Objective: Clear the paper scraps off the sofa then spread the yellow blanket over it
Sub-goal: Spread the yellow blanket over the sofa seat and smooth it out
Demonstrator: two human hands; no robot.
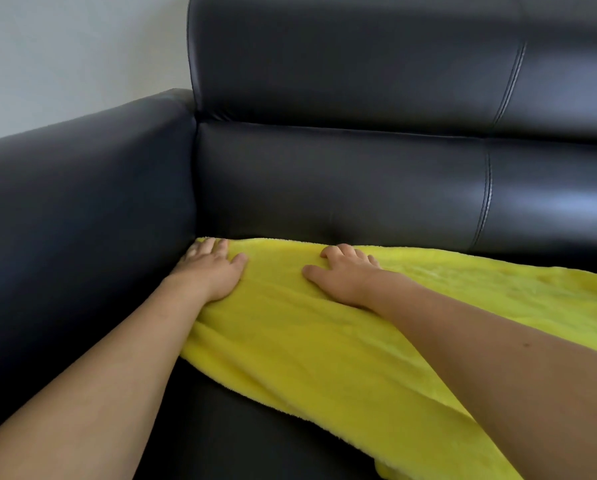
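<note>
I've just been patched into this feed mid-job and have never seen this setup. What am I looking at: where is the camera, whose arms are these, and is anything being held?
There is no machine here. The one picture comes from a camera worn on a person's head, looking forward and down, so the two bare arms reaching in from below are that person's own. In front is a black sofa, seen at its left corner where the armrest meets the backrest. A yellow blanket lies across the seat. The left hand presses flat on the blanket at the corner; the right hand presses flat a little to its right. Neither hand grips anything: the fingers lie spread on the cloth. No paper scraps show in this view.
</note>
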